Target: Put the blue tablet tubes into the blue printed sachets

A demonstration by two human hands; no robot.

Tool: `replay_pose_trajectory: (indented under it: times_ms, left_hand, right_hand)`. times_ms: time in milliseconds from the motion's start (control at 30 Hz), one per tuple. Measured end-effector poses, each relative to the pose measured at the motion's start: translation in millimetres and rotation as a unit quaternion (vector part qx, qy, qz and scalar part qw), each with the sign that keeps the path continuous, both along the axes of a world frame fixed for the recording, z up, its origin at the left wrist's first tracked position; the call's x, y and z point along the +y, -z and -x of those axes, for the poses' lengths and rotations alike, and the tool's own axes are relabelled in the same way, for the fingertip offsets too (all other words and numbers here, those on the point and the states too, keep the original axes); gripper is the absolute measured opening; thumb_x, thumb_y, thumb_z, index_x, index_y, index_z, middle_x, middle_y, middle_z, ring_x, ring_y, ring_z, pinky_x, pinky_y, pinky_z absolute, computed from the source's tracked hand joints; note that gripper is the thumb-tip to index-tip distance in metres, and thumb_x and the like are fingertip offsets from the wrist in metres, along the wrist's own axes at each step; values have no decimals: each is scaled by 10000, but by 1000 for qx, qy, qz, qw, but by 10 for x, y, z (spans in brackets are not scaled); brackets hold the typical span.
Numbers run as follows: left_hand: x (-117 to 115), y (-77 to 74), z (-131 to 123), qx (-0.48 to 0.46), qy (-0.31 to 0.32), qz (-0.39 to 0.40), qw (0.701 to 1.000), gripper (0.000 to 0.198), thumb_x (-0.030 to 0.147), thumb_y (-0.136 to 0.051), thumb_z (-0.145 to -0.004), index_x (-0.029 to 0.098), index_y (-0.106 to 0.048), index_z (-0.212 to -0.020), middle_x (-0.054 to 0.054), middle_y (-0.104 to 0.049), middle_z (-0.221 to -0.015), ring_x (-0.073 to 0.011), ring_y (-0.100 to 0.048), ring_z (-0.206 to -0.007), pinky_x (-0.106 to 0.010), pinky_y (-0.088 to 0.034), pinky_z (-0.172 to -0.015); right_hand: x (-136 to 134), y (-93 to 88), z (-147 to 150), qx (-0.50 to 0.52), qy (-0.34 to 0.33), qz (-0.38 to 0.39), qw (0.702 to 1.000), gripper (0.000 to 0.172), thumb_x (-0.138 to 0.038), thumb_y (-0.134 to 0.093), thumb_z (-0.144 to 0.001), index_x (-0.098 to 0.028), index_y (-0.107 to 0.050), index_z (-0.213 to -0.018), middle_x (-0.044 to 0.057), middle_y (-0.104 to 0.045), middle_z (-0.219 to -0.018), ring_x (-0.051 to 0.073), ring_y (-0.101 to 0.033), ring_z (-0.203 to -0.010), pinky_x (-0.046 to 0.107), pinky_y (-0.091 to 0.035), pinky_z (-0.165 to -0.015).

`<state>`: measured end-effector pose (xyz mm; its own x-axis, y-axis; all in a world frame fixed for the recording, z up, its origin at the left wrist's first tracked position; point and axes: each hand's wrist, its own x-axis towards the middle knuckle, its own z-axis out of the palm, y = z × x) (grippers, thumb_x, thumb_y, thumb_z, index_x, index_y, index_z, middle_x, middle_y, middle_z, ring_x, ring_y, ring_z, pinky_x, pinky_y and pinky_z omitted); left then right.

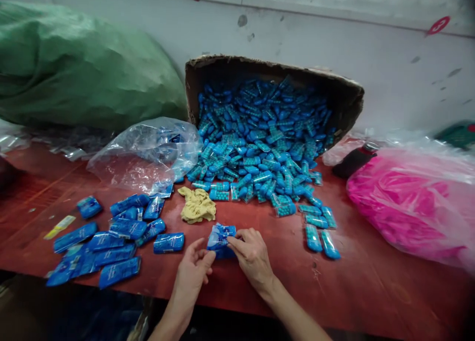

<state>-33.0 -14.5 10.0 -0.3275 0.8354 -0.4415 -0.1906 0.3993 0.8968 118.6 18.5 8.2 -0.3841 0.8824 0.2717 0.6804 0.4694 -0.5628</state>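
A blue printed plastic packet is between my two hands near the table's front edge. My right hand pinches its right side with thumb and fingers. At the packet's lower left, the curled fingers and thumb of my left hand close on its edge. What the packet contains is hidden. Left of my left hand lies a single blue packet, and beyond it spreads a loose pile of similar blue packets. A crumpled yellow cloth rests just behind the packet in my hands.
A cardboard box on its side spills many small clear-and-blue packs onto the red table. Several packs lie at right. A clear bag, green sack, pink bag and dark bottle stand around.
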Motion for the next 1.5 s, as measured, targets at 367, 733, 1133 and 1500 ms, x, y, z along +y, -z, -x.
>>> replay_pose_trajectory:
  times_ms: [367, 733, 1133, 1500]
  left_hand:
    - [49, 77, -433, -21, 22, -12, 999, 304, 388, -677, -564, 112, -626, -680, 31, -535, -425, -86, -434, -387, -208, -318, -388]
    - [93, 182, -516, 0, 26, -25, 999, 334, 417, -689, -540, 118, -623, -675, 36, -545, -419, -98, -452, -367, -226, -350, -375]
    - [106, 66, -624, -145, -31, 26, 989, 344, 303, -756, -373, 144, -562, -608, 55, -551, -422, -86, -443, -338, -204, -335, -324]
    - [100, 78, -704, -202, -8, 79, 976, 434, 288, -811, -282, 161, -565, -616, 56, -556, -411, -92, -459, -345, -193, -343, -322]
  right_hand:
    - [-125, 28, -9, 395, 94, 296, 864, 100, -228, -567, -736, -167, -593, -661, -39, -526, -591, 122, -473, -570, 233, -391, -571]
    - [-160, 102, -9, 360, 159, 270, 879, 187, -259, -531, -745, -173, -474, -588, -56, -480, -528, 91, -444, -507, 183, -357, -476]
    - [-275, 163, 60, 428, 191, 311, 827, 236, -406, -504, -778, -196, -488, -671, -54, -511, -534, 87, -486, -443, 177, -359, -417]
    - [-257, 235, 60, 497, 216, 320, 777, 311, -484, -536, -727, -192, -457, -652, -66, -470, -478, 78, -456, -366, 168, -323, -333]
